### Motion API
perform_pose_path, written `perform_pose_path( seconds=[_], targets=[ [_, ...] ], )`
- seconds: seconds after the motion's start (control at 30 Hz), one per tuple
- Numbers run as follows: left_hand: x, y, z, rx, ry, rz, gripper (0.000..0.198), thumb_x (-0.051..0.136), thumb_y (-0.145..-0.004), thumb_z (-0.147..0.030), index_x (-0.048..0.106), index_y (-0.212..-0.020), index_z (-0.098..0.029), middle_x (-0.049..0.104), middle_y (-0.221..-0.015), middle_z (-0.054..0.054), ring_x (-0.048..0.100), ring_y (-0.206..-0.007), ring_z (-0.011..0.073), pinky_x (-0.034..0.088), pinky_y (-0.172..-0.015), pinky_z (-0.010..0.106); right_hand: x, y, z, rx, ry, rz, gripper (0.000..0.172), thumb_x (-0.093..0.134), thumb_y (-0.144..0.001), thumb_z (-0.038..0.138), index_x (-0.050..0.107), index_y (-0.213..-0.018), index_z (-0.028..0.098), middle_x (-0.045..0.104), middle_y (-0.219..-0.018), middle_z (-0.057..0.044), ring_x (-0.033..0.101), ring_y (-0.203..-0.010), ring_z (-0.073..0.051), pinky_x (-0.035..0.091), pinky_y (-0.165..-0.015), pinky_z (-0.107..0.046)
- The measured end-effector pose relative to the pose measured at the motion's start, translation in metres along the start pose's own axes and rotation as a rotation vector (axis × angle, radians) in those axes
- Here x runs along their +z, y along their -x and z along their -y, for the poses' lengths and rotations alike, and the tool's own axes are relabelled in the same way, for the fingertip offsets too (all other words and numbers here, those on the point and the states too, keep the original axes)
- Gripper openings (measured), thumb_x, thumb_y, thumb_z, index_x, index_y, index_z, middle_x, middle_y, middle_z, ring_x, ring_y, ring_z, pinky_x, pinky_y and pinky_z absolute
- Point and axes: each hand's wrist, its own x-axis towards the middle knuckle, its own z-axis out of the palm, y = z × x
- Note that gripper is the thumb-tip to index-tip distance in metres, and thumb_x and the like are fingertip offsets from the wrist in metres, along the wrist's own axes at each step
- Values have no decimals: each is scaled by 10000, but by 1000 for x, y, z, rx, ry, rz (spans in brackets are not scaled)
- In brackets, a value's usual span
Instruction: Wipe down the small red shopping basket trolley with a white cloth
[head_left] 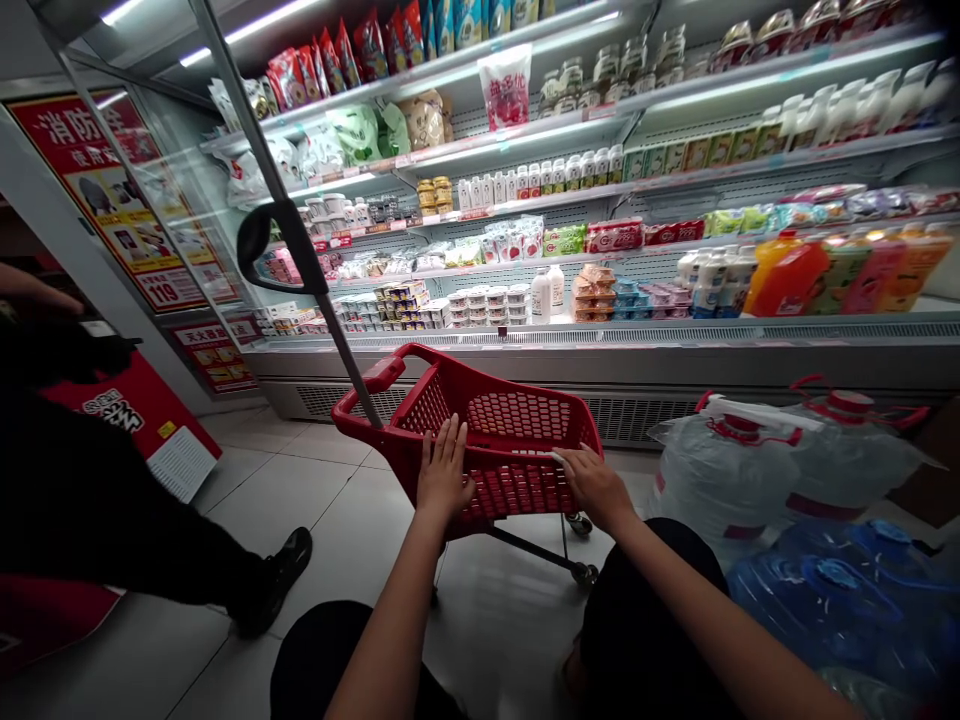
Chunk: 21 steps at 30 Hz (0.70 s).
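A red plastic shopping basket on wheels point(517, 410) stands on the tiled floor in front of me, with its long grey pull handle point(300, 250) slanting up to the left. My left hand point(444, 472) lies flat against the basket's near rim, fingers stretched upward. Over the same rim further right, the fingers of my right hand point(592, 482) are curled and grip it. The basket looks empty inside. My knees in dark trousers show at the bottom of the view.
An open refrigerated shelf point(600, 335) full of dairy cups, bottles and juice runs along the back. Large water jugs point(780, 470) crowd the floor at the right. Another person's dark leg and shoe point(277, 575) stand at the left, by a red sign point(135, 410).
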Motion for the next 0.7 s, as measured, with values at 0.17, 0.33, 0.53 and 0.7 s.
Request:
perform_pose_path(
  seconds=[0.17,0.33,0.53,0.7],
  targets=[
    [18,-3,-31,-18,84,33,960,667,-784,-388,276,-1620,-124,172,-1720,155,83,-1601,326,31,-1300,529,9,10,3,70,78,-43,415,336,-1064,219,605,-1375,167,717,-1272,-98,652,-1176,-248,461,-1135,-482],
    [33,3,-52,-28,108,27,976,704,-753,-383,309,-1604,-117,192,-1711,182,72,-1596,369,79,-1294,552,30,-15,57,-45,99,-52,504,400,-987,110,518,-1476,136,662,-1370,-126,610,-1243,-260,429,-1171,-469],
    [24,14,-20,33,93,7,936,667,-837,-403,223,-1644,-237,106,-1739,109,96,-1602,308,67,-1297,535,26,-10,65,-158,59,-20,721,418,-880,4,385,-1577,187,626,-1434,-87,592,-1282,-242,466,-1155,-446],
    [22,10,0,-50,98,2,736,501,-974,-445,264,-1637,-230,165,-1730,90,130,-1600,256,64,-1303,502,10,25,34,-187,1,-27,738,385,-902,-3,345,-1600,230,671,-1368,-68,623,-1255,-242,504,-1132,-466]
  ],
)
